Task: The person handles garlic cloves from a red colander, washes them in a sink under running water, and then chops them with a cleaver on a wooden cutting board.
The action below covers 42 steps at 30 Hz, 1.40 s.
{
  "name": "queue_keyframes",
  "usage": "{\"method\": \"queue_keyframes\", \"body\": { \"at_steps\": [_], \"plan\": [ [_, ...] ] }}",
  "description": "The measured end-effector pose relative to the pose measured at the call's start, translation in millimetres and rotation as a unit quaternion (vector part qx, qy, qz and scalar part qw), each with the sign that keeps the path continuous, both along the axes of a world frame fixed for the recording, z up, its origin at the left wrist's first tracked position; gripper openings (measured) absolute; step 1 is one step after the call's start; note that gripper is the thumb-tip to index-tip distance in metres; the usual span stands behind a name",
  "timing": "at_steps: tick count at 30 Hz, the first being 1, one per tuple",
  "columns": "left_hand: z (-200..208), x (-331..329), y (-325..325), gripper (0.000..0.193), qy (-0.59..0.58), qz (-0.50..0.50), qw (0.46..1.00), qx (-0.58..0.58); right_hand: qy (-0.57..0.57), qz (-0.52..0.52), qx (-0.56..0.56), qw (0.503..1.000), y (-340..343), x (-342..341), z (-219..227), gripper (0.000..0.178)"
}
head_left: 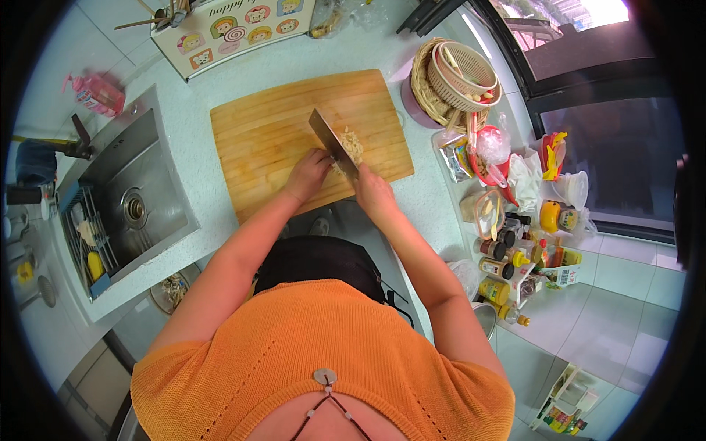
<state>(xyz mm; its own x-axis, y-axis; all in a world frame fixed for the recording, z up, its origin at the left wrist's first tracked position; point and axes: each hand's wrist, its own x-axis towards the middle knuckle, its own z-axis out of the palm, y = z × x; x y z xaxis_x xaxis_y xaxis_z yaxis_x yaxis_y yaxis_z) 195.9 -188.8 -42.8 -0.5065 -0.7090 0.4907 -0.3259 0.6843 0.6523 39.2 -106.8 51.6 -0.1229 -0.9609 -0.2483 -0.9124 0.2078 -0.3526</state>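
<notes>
A wooden cutting board [265, 132] lies on the counter in front of me. My right hand [373, 192] grips the handle of a kitchen knife [331, 140], whose broad blade slants across the board, its tip pointing away and to the left. Small chopped pale pieces of food [353, 147] are heaped along the blade's right side. Close by the blade's left side is my left hand [312, 173], its fingers curled down on the board. A few pale bits show between those fingers and the blade; whatever the fingers press on is hidden.
On the left is a steel sink [147, 213] with a dish rack [92, 239] and a pink pump bottle [99, 94]. A decorated white box [235, 35] stands behind the board. To the right are stacked baskets [419, 88], bags and several seasoning jars [494, 268] beneath a window.
</notes>
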Motion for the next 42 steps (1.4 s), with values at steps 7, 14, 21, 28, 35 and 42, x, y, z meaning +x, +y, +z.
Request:
{"method": "queue_keyframes", "body": {
  "at_steps": [7,14,21,28,35,42],
  "plan": [
    [-5,3,-3,0.016,-0.030,-0.003,0.999,-0.037,-0.049,-0.022,-0.076,0.996,-9,-3,-16,0.022],
    [-1,3,0,0.013,-0.016,0.006,1.000,-0.018,-0.018,0.007,-0.029,0.999,5,-1,8,0.020],
    [-4,1,-1,0.011,-0.005,0.010,1.000,-0.014,-0.027,-0.014,-0.050,0.998,-8,5,-17,0.020],
    [-3,1,0,0.012,-0.004,0.020,1.000,-0.016,-0.041,0.000,-0.079,0.996,1,-6,-15,0.024],
    [-4,2,0,0.012,-0.007,0.019,0.999,-0.027,-0.037,0.029,-0.046,0.998,-7,-5,4,0.025],
    [-1,1,1,0.011,-0.003,0.015,1.000,-0.020,-0.022,0.016,-0.037,0.999,-12,3,-17,0.021]
  ]
}}
